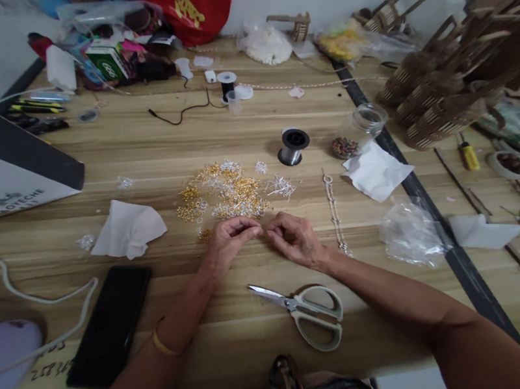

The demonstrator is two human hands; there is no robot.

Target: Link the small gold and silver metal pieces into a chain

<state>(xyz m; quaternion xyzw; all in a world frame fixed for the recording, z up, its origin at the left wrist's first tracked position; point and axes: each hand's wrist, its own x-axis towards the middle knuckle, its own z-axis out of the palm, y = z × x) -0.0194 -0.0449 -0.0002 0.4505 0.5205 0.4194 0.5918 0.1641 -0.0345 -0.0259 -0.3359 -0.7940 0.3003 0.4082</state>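
Observation:
My left hand (230, 240) and my right hand (295, 236) meet fingertip to fingertip over the wooden table, both in a pinch. Whatever lies between the fingers is too small to make out. Just beyond them spreads a pile of gold and silver jewelry findings (234, 192), with a little heap of silver pins (281, 186) to its right. A beaded silver chain (335, 215) lies stretched out right of my right hand. Below the hands rest scissors (303, 312) with pale handles, their blades parted slightly and pointing left.
A wire spool (292, 146) stands behind the pins. Crumpled white paper (130, 228) and a black phone (110, 323) lie at left. Right are a clear jar (369, 119) of beads on its side, a plastic bag (409, 233) and stacked brown baskets (434, 81).

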